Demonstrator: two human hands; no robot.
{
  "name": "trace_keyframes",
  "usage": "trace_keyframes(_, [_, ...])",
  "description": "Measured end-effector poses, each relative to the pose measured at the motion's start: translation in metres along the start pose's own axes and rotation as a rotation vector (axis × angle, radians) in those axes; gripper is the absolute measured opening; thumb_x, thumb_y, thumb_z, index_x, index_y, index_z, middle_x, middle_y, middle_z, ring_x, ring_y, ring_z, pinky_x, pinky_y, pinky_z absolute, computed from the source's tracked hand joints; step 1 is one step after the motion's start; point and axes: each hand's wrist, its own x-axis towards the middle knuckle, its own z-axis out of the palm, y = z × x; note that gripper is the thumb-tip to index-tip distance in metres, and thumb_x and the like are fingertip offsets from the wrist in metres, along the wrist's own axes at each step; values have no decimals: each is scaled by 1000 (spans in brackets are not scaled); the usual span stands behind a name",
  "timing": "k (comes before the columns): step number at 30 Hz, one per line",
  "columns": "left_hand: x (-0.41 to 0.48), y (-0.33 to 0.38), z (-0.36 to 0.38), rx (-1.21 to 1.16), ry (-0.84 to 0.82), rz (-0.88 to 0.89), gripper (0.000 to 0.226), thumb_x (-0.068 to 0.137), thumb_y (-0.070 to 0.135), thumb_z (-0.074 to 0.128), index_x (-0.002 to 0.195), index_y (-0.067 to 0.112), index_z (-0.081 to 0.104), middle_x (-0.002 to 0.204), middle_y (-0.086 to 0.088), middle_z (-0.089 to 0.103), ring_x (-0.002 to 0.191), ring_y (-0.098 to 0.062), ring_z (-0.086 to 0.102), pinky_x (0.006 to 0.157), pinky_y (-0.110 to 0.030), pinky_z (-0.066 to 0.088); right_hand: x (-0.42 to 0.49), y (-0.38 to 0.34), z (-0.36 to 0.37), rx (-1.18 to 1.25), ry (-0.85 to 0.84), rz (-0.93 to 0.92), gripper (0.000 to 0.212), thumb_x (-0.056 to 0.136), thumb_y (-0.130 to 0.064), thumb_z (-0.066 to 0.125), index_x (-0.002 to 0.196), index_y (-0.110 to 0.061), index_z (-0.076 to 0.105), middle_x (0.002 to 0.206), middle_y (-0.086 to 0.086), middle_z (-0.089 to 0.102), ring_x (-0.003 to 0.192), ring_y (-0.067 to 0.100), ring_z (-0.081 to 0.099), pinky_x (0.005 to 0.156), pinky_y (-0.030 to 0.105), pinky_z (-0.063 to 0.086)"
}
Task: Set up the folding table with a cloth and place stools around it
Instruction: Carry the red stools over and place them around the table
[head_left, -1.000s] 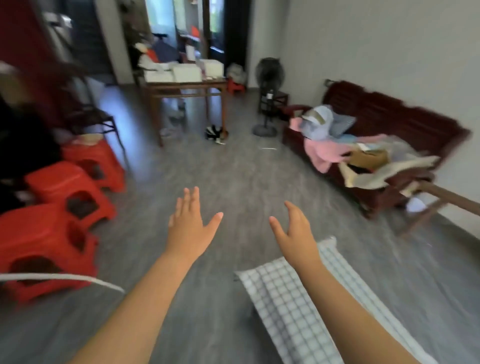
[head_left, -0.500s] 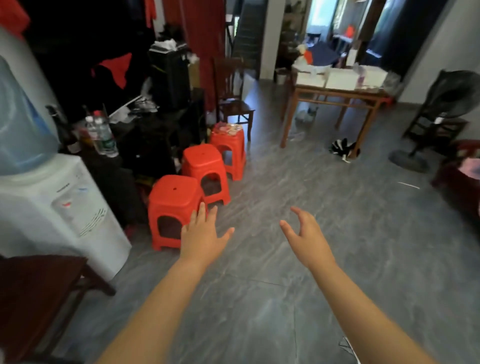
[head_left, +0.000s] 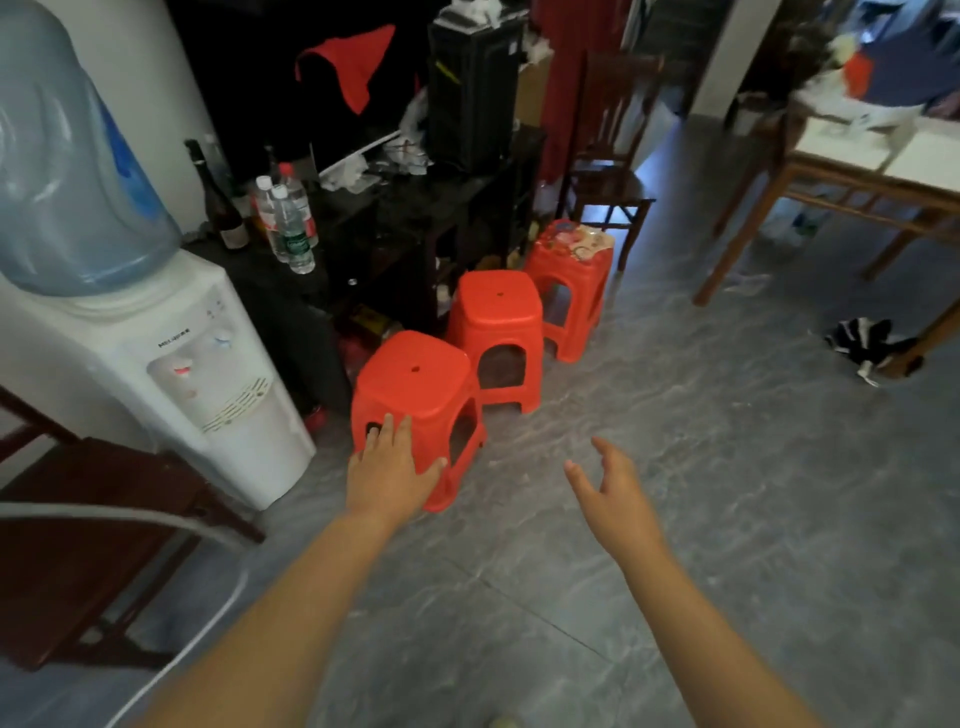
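Three red plastic stools stand in a row on the grey floor. The nearest stool (head_left: 415, 387) is just ahead of my left hand (head_left: 387, 470), whose straight fingers overlap its front side; whether they touch it I cannot tell. The middle stool (head_left: 496, 325) stands behind it, and the far stool (head_left: 571, 265) has a printed sheet on its seat. My right hand (head_left: 608, 488) hovers open over bare floor to the right of the nearest stool, holding nothing. The folding table and its cloth are out of view.
A white water dispenser (head_left: 156, 364) with a blue bottle stands at left beside a dark wooden bench (head_left: 78, 545). A cluttered black cabinet (head_left: 405, 218) with bottles backs the stools. A wooden chair (head_left: 608, 171) and wooden table (head_left: 857, 176) stand further right; a dark cloth (head_left: 867, 345) lies on the floor.
The view swung left from the sofa and checked cloth to the stools, then closer. Both hands stayed open; my left hand has reached the nearest stool's front.
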Motion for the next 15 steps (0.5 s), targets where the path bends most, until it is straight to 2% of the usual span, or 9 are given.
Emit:
trace_keyframes(8, [127, -37, 23, -56, -13, -124, 86, 85, 59, 51, 150, 16, 14, 159, -10, 14, 144, -28, 17, 111, -52, 26, 136, -28, 80, -35, -146, -11, 63, 91, -34, 58, 143, -6, 35, 146, 14, 40, 134, 25, 39, 109, 35, 32])
trace_keyframes(13, [242, -78, 57, -43, -91, -138, 92, 85, 56, 53, 151, 13, 6, 159, -11, 9, 145, -28, 12, 112, -52, 24, 236, -35, 157, -27, -172, 88, 67, 90, -39, 58, 144, -8, 33, 146, 14, 40, 134, 26, 39, 109, 40, 35])
trace_keyframes(15, [296, -98, 74, -40, -120, -141, 93, 85, 56, 54, 151, 13, 5, 160, -10, 7, 145, -28, 11, 113, -52, 24, 279, -35, 196, -26, -168, 141, 69, 90, -41, 58, 145, -8, 31, 148, 12, 37, 135, 25, 37, 110, 38, 33])
